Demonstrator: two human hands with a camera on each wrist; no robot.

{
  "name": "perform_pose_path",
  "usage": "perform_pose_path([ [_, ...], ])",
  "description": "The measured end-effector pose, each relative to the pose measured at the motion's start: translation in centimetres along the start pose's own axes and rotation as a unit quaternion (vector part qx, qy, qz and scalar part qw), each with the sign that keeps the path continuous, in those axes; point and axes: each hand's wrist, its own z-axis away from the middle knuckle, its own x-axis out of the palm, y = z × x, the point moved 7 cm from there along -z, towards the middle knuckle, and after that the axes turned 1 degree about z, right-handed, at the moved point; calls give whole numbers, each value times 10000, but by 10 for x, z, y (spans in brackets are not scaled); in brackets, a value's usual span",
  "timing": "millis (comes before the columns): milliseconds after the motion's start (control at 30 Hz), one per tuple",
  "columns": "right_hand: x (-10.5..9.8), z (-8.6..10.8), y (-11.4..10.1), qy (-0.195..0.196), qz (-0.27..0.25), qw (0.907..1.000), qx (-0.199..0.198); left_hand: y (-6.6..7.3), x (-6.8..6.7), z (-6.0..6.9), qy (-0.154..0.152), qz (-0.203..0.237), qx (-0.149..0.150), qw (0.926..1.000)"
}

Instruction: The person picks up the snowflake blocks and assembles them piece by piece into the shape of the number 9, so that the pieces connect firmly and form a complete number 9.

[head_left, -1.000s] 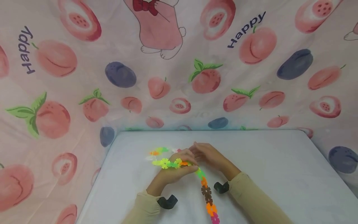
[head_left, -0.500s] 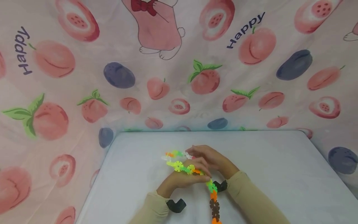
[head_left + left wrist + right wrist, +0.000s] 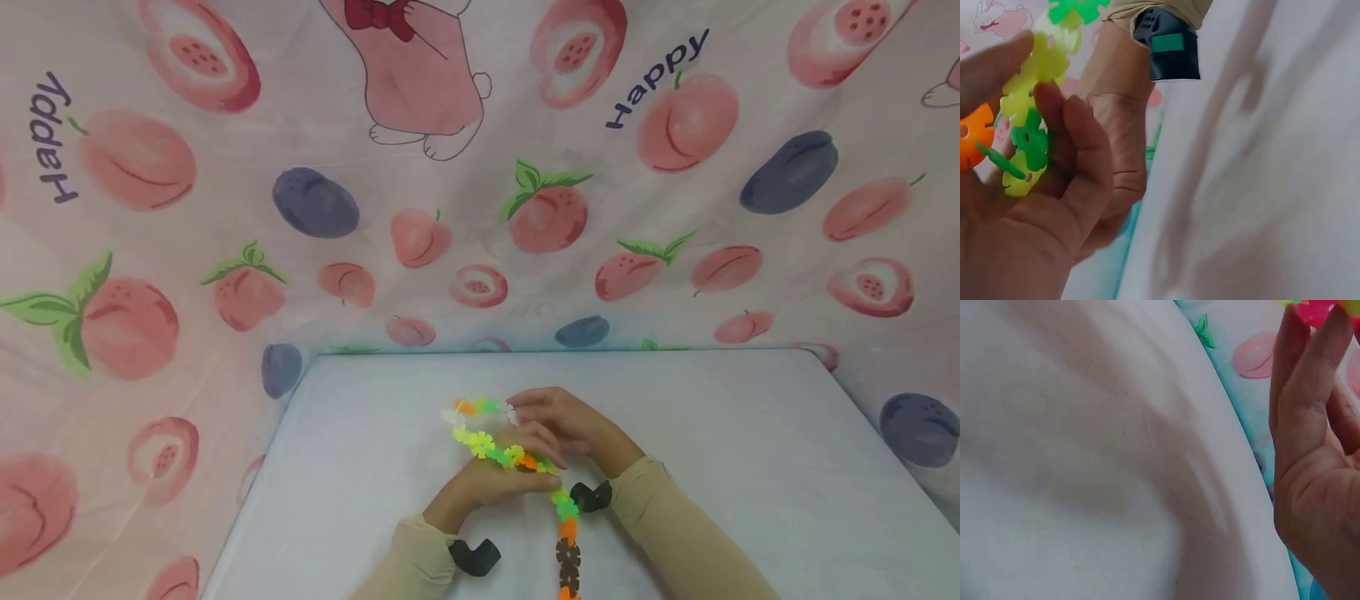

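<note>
A long chain of interlocked snowflake discs (image 3: 482, 444) in yellow, green, orange, brown and white curves over the table in the head view. My left hand (image 3: 498, 482) holds it mid-length, thumb and fingers around it. From there one part hangs toward me, past brown discs (image 3: 568, 560); another loops leftward and back. Just behind, my right hand (image 3: 581, 427) is near the loop's white disc (image 3: 511, 413). In the right wrist view its fingertips pinch a pink disc (image 3: 1315, 312). The left wrist view shows yellow discs (image 3: 1044, 59) between my left thumb and fingers.
A white-covered table (image 3: 735, 450) lies beneath both hands. Behind it hangs a fruit-printed cloth (image 3: 465, 208), which also covers the left side. A dark device (image 3: 475, 557) is strapped at the left wrist, another dark device (image 3: 591, 497) at the right.
My left hand has shifted right and slightly toward me, carrying the chain's loop with it. The right hand has barely moved; the two hands are now closer together.
</note>
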Motion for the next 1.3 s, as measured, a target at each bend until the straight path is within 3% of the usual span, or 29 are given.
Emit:
perform_pose_path([
  [133, -9, 0, 0, 470, -111, 9987, -141, -12, -9, 4, 672, 117, -425, 9968],
  [267, -18, 0, 1, 972, -246, 9948, -189, -23, -16, 11, 1199, 451, -1099, 9857],
  [433, -29, 1, 4, 1659, -341, 9856, 28, -31, -14, 15, 1565, 1569, -1653, 9610],
  [600, -40, 4, 1, 2115, -225, 9771, 55, -40, -13, 23, 1999, 1972, -2401, 9292],
  [667, -43, 7, -2, 2261, -192, 9739, 1, -45, -12, 27, 2024, 2107, -2682, 9180],
  [733, -46, 11, -5, 2408, -118, 9705, -30, -50, -11, 32, 1856, 1947, -2971, 9162],
  [800, -50, 14, -6, 2523, -71, 9676, -76, -54, -9, 36, 1526, 1799, -3162, 9189],
  [900, -55, 19, -7, 2614, 15, 9651, -133, -55, -8, 40, 976, 1526, -3217, 9294],
  [933, -57, 20, -6, 2630, 67, 9647, -148, -54, -7, 42, 841, 1644, -3186, 9297],
  [1033, -62, 24, -6, 2685, 89, 9631, -187, -48, -1, 46, 323, 2332, -3052, 9227],
  [1167, -70, 29, -4, 2743, 104, 9614, -177, -39, 7, 54, -481, 3138, -2887, 9032],
  [1200, -72, 30, -3, 2748, 125, 9613, -147, -38, 7, 56, -658, 3091, -2848, 9050],
  [1300, -76, 33, -1, 2724, 187, 9620, -53, -36, 6, 62, -1071, 2320, -2592, 9314],
])
